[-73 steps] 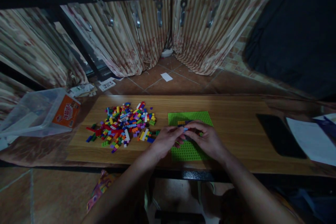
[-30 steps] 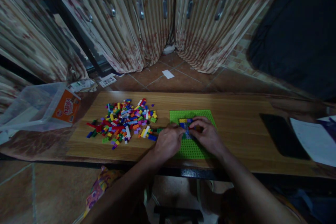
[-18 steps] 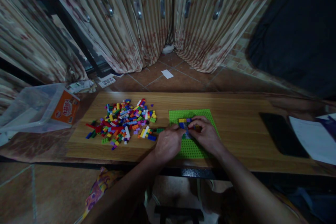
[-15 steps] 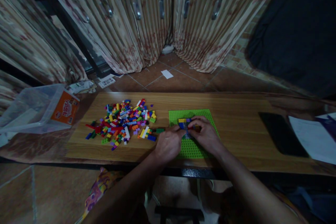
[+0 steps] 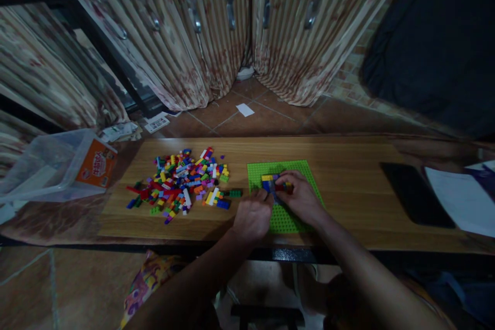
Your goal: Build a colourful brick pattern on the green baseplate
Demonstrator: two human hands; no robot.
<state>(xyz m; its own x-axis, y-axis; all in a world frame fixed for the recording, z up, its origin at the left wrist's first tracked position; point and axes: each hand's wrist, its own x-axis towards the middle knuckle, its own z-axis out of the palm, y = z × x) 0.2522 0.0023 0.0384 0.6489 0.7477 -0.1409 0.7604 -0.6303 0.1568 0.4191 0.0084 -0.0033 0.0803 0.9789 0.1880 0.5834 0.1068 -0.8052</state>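
Note:
A green studded baseplate point(image 5: 296, 224) lies on the wooden table. On its upper part stands a small cluster of toy building bricks point(image 5: 266, 178), with yellow, blue and purple showing. My left hand point(image 5: 254, 215) is at the plate's left side, fingers curled against the near side of the cluster; its fingertips are mostly hidden. From the right, my right hand point(image 5: 300, 197) bends thumb and fingers around a toy brick at the cluster's right side. Small red and yellow bits show by those fingers, and the grip covers the rest.
Left of the plate spreads a pile of loose mixed bricks point(image 5: 181, 178). A dark green brick point(image 5: 235, 193) sits close to my left hand. A clear plastic bin point(image 5: 58, 165) stands at the far left. To the right lie a black tablet-like slab point(image 5: 415, 196) and white papers point(image 5: 460, 201).
My left hand has shifted slightly right and down, uncovering more of the dark green brick. My right hand stays at the cluster with little change. The whole view has tilted a little.

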